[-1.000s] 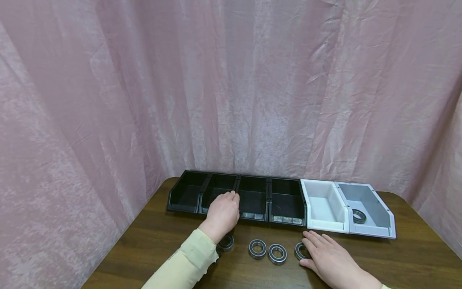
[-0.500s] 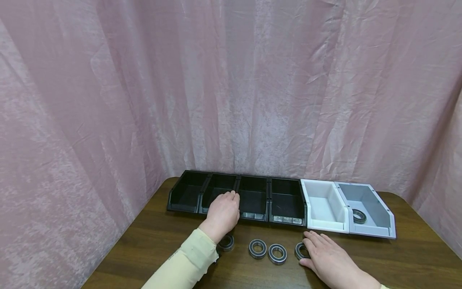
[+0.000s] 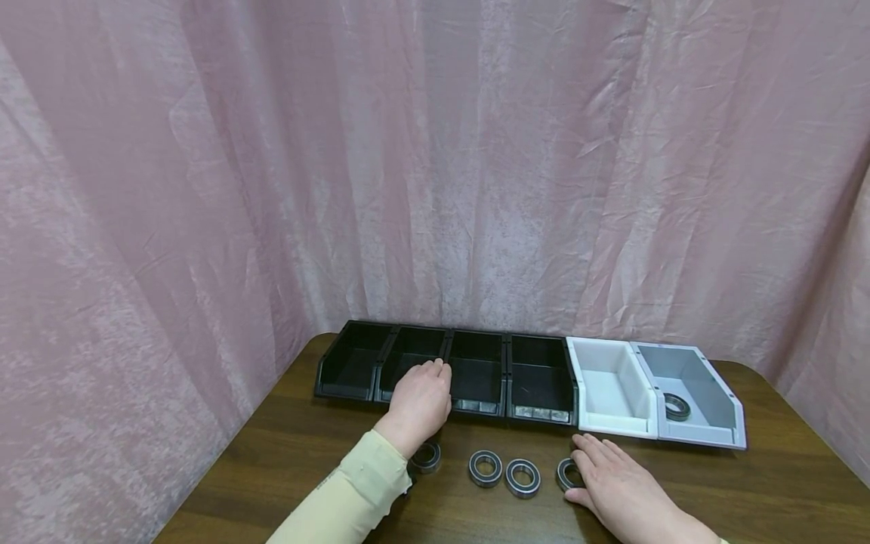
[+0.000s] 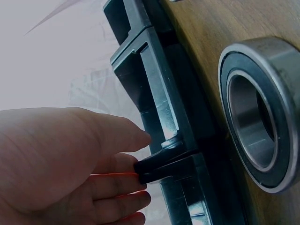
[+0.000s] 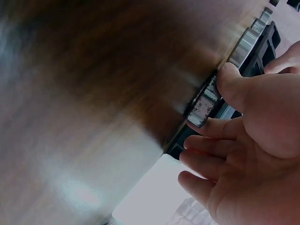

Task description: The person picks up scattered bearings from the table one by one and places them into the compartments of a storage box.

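The white bin (image 3: 617,425) stands near the right end of a row on the wooden surface (image 3: 782,491), with a grey bin (image 3: 700,434) set against its right side. To the white bin's left run four black bins (image 3: 541,381), the nearest of them right against it. Inside the grey bin, just right of the white bin, lies a bearing (image 3: 676,416).

In front of the white bin's left front corner is the gripped bearing (image 3: 563,480). The person's right grip (image 3: 621,491) pinches it by the rim between thumb and forefinger — the hand covers much of it from above. Further left of the white bin, and nearer the person, a pair of bearings (image 3: 523,494) lies side by side, then a farther bearing (image 3: 426,469), partly hidden behind the left wrist.

The left grip (image 3: 416,404) is released, fingers extended over the divider between the second and third black bins counted from the far left — it blocks part of both. Beneath its pale sleeve (image 3: 343,495), well left of the white bin, a small dark thing (image 3: 408,485) shows, mostly hidden.

Pale strips (image 3: 541,413) mark the front of the black bin beside the white one, too blurred for reading. Behind the white bin hangs a pink curtain (image 3: 435,166).
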The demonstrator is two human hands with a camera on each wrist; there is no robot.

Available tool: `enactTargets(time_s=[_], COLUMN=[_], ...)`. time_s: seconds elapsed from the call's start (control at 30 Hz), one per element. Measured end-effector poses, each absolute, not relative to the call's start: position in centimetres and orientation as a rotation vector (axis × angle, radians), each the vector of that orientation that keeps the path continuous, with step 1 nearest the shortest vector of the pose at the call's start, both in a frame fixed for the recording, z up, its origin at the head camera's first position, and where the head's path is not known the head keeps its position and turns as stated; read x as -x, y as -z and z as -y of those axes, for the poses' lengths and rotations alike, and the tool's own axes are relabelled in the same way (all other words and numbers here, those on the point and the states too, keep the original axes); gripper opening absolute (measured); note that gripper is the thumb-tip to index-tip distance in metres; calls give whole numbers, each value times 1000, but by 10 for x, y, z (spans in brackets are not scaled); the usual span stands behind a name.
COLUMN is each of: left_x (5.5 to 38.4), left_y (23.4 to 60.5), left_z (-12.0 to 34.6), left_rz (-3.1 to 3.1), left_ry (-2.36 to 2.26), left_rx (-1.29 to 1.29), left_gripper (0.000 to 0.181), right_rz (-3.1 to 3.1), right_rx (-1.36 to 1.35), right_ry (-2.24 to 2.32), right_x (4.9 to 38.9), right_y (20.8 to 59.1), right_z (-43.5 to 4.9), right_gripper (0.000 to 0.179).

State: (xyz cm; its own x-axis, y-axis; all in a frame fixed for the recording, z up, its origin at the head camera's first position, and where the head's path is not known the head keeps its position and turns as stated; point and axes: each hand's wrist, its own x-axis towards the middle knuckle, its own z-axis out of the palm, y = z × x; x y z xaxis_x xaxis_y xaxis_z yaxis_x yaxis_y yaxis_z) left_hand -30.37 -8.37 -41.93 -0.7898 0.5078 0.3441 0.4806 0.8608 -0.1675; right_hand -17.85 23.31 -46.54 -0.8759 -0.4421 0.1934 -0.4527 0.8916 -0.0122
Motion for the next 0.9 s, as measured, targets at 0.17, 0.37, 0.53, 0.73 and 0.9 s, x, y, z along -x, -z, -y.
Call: enactTargets(time_s=[0.17,0.37,0.53,0.73,0.9], left_x=[304,304,304,304,303], left_y=[419,419,419,420,419], left_z=[83,83,83,84,84], left_rz=[2662,2659,2652,2652,2664], left_ry=[-96,-92,-89,-93,-93], left_rx=[727,727,731,736,737], left_gripper=[47,47,46,47,47], right_rz=[2860,2871,2801,2741,2684], right_rx=[-699,-679,-679,-664,-664], right_ry=[-87,-102,-62,-21,15], right_x=[177,173,170,166,167], right_y=[465,456,450,443,438], right_z=[-234,-234,-238,-245,-249], right_gripper=[51,50,49,49,48])
